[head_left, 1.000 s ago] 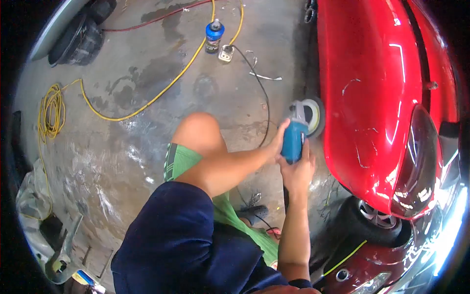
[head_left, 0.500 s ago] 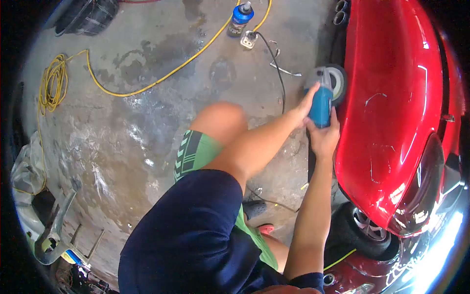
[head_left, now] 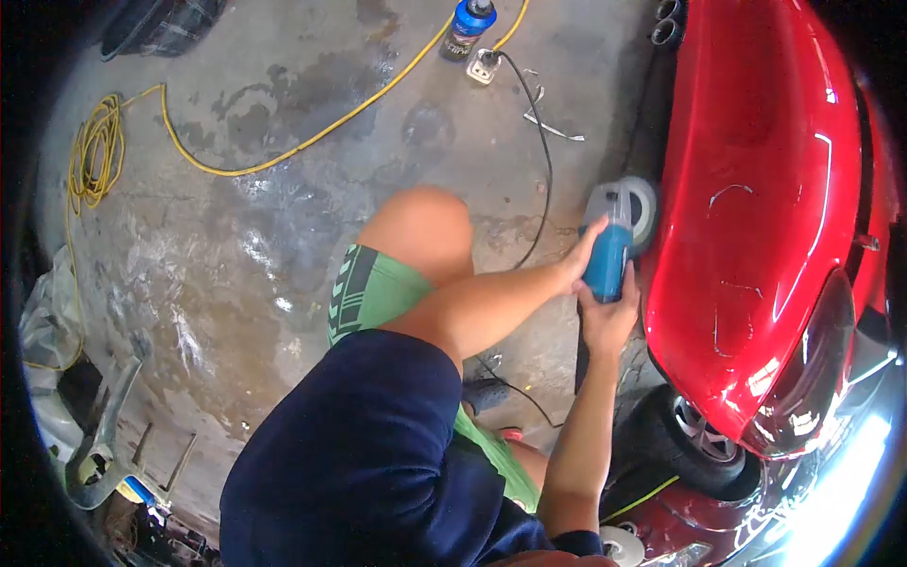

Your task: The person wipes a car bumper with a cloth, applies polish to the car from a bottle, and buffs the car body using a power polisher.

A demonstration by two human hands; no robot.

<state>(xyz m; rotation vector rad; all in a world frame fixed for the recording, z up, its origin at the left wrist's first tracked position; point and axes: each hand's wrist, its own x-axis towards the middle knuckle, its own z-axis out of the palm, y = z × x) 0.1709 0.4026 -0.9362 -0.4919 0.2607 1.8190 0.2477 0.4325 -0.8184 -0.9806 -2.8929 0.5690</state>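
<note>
My left hand (head_left: pixel 576 266) is wrapped around the side of a blue polisher (head_left: pixel 607 262), near its grey head. Behind it, my right hand (head_left: pixel 609 319) grips the rear end of the body, thumb on the left side. The polisher's round, pale pad (head_left: pixel 642 215) faces the lower side of a red car bumper (head_left: pixel 727 227). Whether the pad touches the paint I cannot tell. Curved light reflections show on the glossy red surface.
A black cord (head_left: pixel 548 170) runs from a white socket block (head_left: pixel 483 66) on a yellow extension cable (head_left: pixel 283 156). Beside the block stands a blue-capped bottle (head_left: pixel 468 28). A car wheel (head_left: pixel 704 439) lies below the bumper. A black tub (head_left: pixel 165 26) is at upper left.
Both hands and the polisher have moved down in the view along the bumper, toward the wheel. The view itself has shifted slightly.
</note>
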